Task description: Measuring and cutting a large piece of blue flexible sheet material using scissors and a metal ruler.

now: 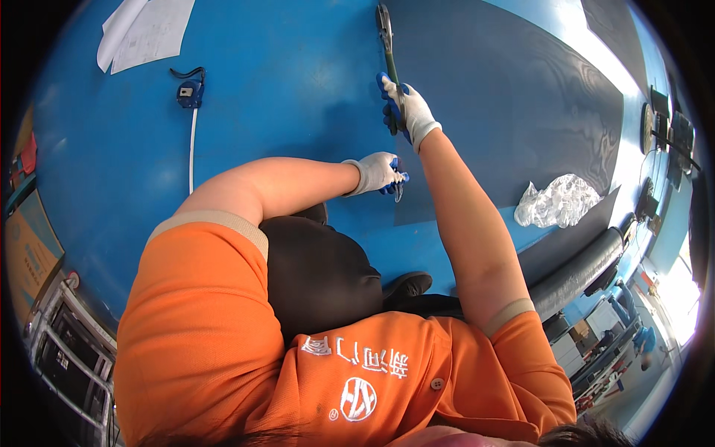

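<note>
My right hand [410,108], in a white glove with blue-coated fingers, is closed round the dark green handles of a pair of metal shears [386,37]. The shears point away from me along the left edge of a dark grey sheet [506,104], which lies flat on a blue work table [275,82]. Nearer to me, my left hand [378,173], gloved the same way, is closed at that same edge. A small curved piece shows below its fingers; what they grip is too hidden to name.
A blue tape measure [190,93] lies at the left with its white blade pulled out toward me. Papers [153,33] rest at the far left. Crumpled clear plastic [557,203] sits on the right, beside a dark roll [577,272]. A metal frame cart [67,343] stands lower left.
</note>
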Action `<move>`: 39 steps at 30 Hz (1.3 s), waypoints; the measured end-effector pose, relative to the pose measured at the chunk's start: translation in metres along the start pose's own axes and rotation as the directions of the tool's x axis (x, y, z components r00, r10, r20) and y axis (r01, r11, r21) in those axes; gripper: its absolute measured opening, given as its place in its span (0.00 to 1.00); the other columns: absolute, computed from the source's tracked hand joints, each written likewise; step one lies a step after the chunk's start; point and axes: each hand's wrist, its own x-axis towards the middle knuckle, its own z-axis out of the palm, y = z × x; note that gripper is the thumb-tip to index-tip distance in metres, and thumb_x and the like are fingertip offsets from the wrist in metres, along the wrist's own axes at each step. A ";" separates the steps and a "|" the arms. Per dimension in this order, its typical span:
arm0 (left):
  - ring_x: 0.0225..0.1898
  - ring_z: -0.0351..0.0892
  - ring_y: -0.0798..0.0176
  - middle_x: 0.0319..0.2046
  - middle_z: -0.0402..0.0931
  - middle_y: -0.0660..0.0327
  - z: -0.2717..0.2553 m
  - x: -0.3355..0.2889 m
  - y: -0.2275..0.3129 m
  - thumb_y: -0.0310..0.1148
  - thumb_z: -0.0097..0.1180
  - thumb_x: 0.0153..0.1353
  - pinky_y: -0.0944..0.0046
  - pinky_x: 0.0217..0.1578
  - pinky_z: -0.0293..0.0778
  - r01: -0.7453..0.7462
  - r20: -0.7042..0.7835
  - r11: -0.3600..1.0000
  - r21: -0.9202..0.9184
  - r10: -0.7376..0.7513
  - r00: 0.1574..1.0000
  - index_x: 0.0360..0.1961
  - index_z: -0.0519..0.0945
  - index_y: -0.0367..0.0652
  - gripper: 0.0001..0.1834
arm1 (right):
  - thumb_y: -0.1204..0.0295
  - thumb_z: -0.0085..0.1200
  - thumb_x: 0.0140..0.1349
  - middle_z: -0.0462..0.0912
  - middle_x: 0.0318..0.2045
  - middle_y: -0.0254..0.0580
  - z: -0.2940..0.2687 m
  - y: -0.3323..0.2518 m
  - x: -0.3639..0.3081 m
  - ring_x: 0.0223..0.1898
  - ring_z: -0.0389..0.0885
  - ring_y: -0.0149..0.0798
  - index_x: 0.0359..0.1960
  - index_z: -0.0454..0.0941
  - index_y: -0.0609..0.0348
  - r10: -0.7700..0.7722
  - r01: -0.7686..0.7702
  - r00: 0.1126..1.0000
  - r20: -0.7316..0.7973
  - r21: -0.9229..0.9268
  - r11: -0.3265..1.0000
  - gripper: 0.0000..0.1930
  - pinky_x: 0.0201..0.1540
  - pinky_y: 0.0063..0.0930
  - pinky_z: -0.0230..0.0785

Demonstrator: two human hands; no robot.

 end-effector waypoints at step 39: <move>0.29 0.79 0.67 0.33 0.79 0.56 0.000 -0.022 0.002 0.41 0.61 0.61 0.65 0.32 0.77 0.044 -0.008 0.990 0.132 -0.044 0.999 0.50 0.73 0.31 0.25 | 0.44 0.60 0.55 0.67 0.19 0.34 0.014 -0.016 0.007 0.17 0.65 0.31 0.36 0.74 0.58 -0.009 0.006 0.996 -0.084 -0.030 1.000 0.27 0.20 0.27 0.61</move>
